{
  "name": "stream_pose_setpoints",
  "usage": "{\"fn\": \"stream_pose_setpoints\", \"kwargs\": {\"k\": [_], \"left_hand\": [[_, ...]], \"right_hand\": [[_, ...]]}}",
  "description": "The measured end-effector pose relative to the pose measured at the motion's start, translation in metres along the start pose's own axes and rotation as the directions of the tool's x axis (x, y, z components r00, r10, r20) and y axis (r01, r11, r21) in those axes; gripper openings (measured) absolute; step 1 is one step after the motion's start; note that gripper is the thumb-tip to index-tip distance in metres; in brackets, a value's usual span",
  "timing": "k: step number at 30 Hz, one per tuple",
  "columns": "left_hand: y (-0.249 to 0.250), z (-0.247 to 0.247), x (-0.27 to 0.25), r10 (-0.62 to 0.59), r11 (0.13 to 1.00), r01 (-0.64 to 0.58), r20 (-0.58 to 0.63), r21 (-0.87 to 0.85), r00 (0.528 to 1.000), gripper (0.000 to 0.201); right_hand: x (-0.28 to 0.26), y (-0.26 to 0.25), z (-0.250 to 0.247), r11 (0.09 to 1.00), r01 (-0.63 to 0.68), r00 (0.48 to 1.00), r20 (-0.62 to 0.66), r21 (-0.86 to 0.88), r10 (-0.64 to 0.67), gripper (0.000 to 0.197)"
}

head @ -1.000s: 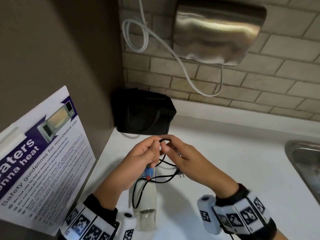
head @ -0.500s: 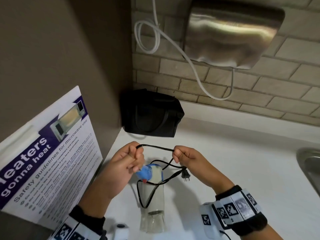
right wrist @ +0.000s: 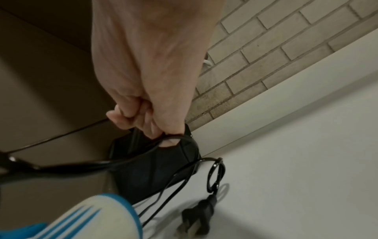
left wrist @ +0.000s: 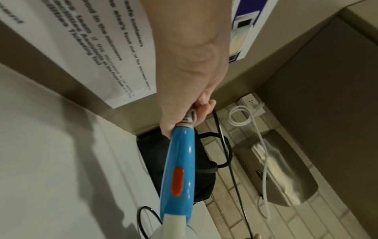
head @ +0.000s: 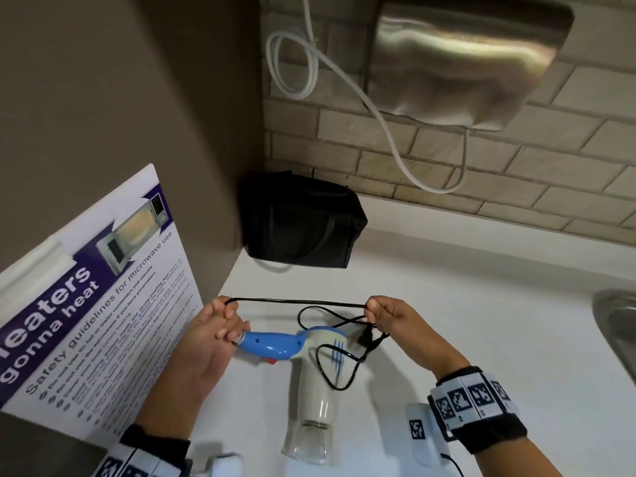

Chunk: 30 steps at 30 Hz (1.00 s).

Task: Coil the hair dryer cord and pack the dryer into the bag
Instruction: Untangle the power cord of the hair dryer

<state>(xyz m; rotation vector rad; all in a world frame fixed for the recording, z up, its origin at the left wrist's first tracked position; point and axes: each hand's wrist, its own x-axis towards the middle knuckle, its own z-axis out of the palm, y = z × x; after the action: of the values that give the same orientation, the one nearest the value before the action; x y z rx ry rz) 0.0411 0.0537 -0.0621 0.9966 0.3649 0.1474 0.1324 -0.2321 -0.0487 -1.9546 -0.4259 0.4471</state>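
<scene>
A blue-and-white hair dryer [head: 311,359] [left wrist: 180,174] [right wrist: 98,218] hangs over the white counter [head: 464,321], nozzle toward me. My left hand [head: 220,325] [left wrist: 190,113] grips the cord [head: 296,301] at the end of the blue handle. My right hand [head: 382,311] [right wrist: 143,119] pinches the same black cord, and a straight length runs taut between both hands. Loose loops and the plug [head: 366,337] [right wrist: 196,215] dangle below the right hand. The black bag [head: 303,222] [left wrist: 200,169] [right wrist: 155,169] sits in the back corner, apparently closed.
A steel hand dryer [head: 464,60] with a white cable [head: 395,142] hangs on the brick wall above the bag. A brown cabinet side with a microwave safety poster [head: 89,294] stands at the left. A sink rim [head: 616,325] shows at the right edge.
My hands have drawn apart, stretching the cord straight between them. The dryer has swung so its blue handle lies sideways toward my left hand.
</scene>
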Motion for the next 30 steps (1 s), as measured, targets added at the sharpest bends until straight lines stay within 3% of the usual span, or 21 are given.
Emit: {"fn": "stream_pose_setpoints", "kwargs": {"k": [9, 13, 17, 27, 30], "left_hand": [[-0.018, -0.012, 0.005, -0.175, 0.973, 0.154, -0.111, -0.175, 0.978, 0.035], [-0.023, -0.012, 0.008, -0.261, 0.947, 0.210, -0.196, -0.244, 0.945, 0.050], [-0.029, -0.014, 0.011, -0.348, 0.921, 0.281, -0.248, -0.269, 0.904, 0.043], [-0.032, -0.023, 0.014, -0.403, 0.897, 0.308, -0.298, -0.318, 0.866, 0.044], [-0.033, -0.022, 0.012, -0.398, 0.910, 0.325, -0.318, -0.258, 0.860, 0.042]], "right_hand": [[0.007, 0.022, 0.000, 0.997, -0.069, 0.997, -0.020, -0.034, 0.069, 0.043], [0.009, 0.028, 0.002, 0.993, -0.114, 0.993, -0.035, -0.017, 0.113, 0.039], [0.011, 0.029, 0.004, 0.988, -0.156, 0.986, -0.053, -0.001, 0.156, 0.035], [0.010, 0.032, 0.000, 0.972, -0.237, 0.965, -0.120, -0.002, 0.235, 0.030], [0.014, 0.042, -0.001, 0.950, -0.292, 0.943, -0.196, -0.107, 0.268, 0.037]]}}
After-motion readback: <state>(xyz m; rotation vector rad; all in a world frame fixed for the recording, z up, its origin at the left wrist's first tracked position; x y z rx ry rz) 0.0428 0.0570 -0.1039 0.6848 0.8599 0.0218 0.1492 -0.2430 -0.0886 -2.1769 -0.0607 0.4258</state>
